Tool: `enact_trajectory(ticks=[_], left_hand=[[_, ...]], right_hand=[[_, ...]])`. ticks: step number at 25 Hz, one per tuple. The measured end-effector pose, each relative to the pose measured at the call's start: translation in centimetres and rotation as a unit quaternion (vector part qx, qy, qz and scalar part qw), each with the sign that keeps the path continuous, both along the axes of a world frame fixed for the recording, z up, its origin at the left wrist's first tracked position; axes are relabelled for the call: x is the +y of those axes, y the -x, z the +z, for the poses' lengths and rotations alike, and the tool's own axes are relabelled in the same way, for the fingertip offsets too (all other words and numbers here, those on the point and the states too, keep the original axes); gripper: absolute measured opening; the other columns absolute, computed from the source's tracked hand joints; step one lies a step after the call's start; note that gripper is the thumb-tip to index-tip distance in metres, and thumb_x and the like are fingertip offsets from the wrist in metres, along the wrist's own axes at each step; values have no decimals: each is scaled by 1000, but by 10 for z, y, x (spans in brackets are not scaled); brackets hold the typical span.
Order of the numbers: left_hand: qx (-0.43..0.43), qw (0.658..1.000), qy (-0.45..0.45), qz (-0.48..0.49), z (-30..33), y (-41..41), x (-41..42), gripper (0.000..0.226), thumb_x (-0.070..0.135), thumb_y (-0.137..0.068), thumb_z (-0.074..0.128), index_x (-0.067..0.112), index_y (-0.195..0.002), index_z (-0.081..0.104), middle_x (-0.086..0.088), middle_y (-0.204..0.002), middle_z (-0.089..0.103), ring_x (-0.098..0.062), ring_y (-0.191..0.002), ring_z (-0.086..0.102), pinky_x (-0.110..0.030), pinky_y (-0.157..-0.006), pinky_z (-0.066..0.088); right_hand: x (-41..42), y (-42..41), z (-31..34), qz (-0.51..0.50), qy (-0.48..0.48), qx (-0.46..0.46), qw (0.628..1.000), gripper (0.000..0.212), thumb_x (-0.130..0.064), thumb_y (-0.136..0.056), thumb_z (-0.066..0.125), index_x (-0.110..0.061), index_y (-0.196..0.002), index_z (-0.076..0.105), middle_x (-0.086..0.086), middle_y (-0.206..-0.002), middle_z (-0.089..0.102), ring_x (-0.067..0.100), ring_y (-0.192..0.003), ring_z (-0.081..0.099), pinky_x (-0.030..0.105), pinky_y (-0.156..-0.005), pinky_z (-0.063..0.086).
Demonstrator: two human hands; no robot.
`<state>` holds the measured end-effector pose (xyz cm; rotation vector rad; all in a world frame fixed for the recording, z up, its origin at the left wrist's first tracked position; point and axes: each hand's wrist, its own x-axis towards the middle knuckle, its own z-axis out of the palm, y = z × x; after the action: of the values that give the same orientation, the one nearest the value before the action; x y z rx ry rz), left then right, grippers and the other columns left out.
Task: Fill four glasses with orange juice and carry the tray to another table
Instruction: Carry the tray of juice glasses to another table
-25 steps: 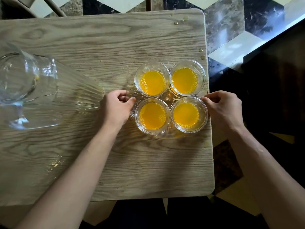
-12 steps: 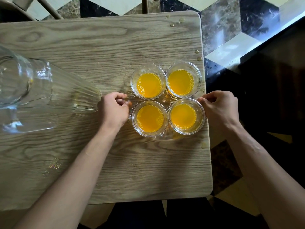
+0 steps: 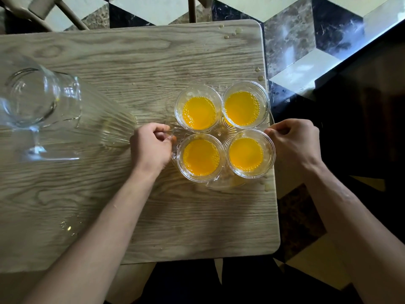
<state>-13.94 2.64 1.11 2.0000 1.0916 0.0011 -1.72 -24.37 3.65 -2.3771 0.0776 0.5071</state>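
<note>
Glass tray [image 3: 221,130] of four filled glasses [image 3: 198,111] is gripped at both edges by left hand [image 3: 151,145] and right hand [image 3: 293,143].

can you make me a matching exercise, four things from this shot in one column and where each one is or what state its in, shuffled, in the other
Things
1. glass pitcher
2. four glasses
3. left hand
4. right hand

Places or states
A. grips the clear tray's edge beside the table's right edge
B. empty, at the table's left side
C. hold orange juice, clustered on the tray
D. grips the tray's edge on the pitcher's side

Pairs: 1-B, 2-C, 3-D, 4-A
</note>
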Motion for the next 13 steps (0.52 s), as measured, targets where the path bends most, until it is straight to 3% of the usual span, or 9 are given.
enact_trajectory(ticks=[7, 13], left_hand=[[-4, 999, -6, 32, 17, 32, -15, 24, 4, -82, 83, 9, -106, 79, 7, -72, 67, -16, -70, 64, -31, -81, 56], [6, 993, -3, 115, 25, 79, -39, 20, 6, -80, 83, 15, -98, 80, 3, -79, 74, -16, -76, 70, -28, -77, 55]], right_hand=[[-7, 9, 18, 45, -15, -2, 999, 13, -20, -89, 79, -7, -94, 80, -7, -67, 69, -10, -48, 64, 4, -39, 41], [-8, 20, 25, 104, -19, -7, 994, 7, -16, -85, 83, -10, -87, 80, -10, -63, 68, -8, -43, 63, 5, -37, 41]])
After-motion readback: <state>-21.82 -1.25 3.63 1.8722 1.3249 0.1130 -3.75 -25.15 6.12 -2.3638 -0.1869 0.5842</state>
